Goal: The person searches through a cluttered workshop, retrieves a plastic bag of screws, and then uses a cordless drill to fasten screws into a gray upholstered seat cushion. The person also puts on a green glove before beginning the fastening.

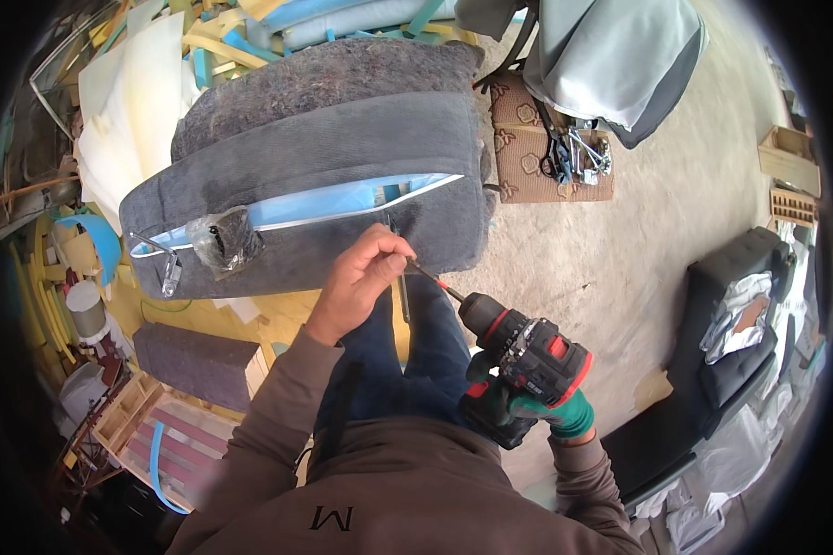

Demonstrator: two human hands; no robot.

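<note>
My right hand (560, 412), in a green glove, grips a black and red cordless drill (528, 351) by its handle. Its long bit (438, 279) points up and left toward my left hand (366, 277). That hand is bare, thumb and forefinger pinched at the tip of the bit; whatever is between them is too small to make out. Just beyond lies a grey upholstered piece (342, 139) with a long open slit showing blue lining (310, 208). On it rest a clear plastic bag (236, 242) with dark contents and a metal bracket-like part (169, 273).
Scissors (553, 157) and metal hardware (588, 157) lie on a patterned brown pad (518, 176). Grey covers (611, 55) hang at the upper right. To the right stands a black padded piece (657, 444). Foam scraps (222, 42) fill the back; a wooden frame (130, 416) stands at the left.
</note>
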